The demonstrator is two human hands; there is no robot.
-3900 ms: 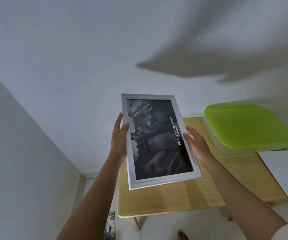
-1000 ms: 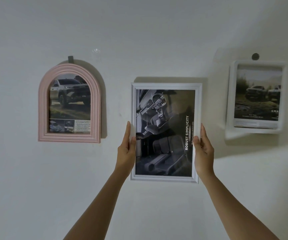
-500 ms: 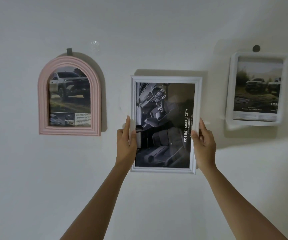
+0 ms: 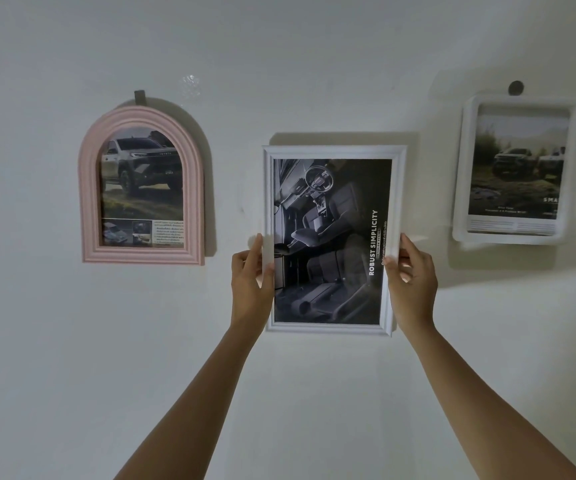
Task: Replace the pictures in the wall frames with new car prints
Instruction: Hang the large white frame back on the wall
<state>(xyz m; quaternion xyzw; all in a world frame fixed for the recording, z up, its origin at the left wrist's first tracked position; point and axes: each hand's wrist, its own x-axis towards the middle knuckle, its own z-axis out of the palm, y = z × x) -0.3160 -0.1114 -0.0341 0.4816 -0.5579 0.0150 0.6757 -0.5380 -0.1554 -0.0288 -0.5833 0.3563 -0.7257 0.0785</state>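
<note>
Plain white wall point(image 4: 314, 64) fills the view, dim light, soft shadows behind each frame. Three frames on it, in a rough row.

Left: pink frame point(image 4: 87, 202), arched top, hanging under a grey tab hook point(image 4: 139, 97). Print inside shows a pickup on grass, with small inset photos and a text block at the bottom; text too small to read.

Middle: white frame point(image 4: 331, 152), rectangular, portrait, upright and flat against the wall. Print point(image 4: 328, 244) is a dark car interior: steering wheel, seats. Vertical lettering along its right side reads "ROBUST SIMPLICITY"; the smaller lines beside it are unreadable.

Right: rounded frame point(image 4: 461, 174), white, under a round grey hook point(image 4: 516, 87). Print shows trucks in a muddy field; partial "SMA" at the right edge, caption lines below are blurred.

Small clear patch point(image 4: 190, 85) on the wall between the pink and white frames' tops, shiny, can't tell what it is.

Left hand point(image 4: 250, 285) is closed on the white frame's left edge, thumb on the front, fingers behind. Right hand point(image 4: 413, 282) is closed on the right edge the same way, low on the frame. Both arms are stretched up to it.
</note>
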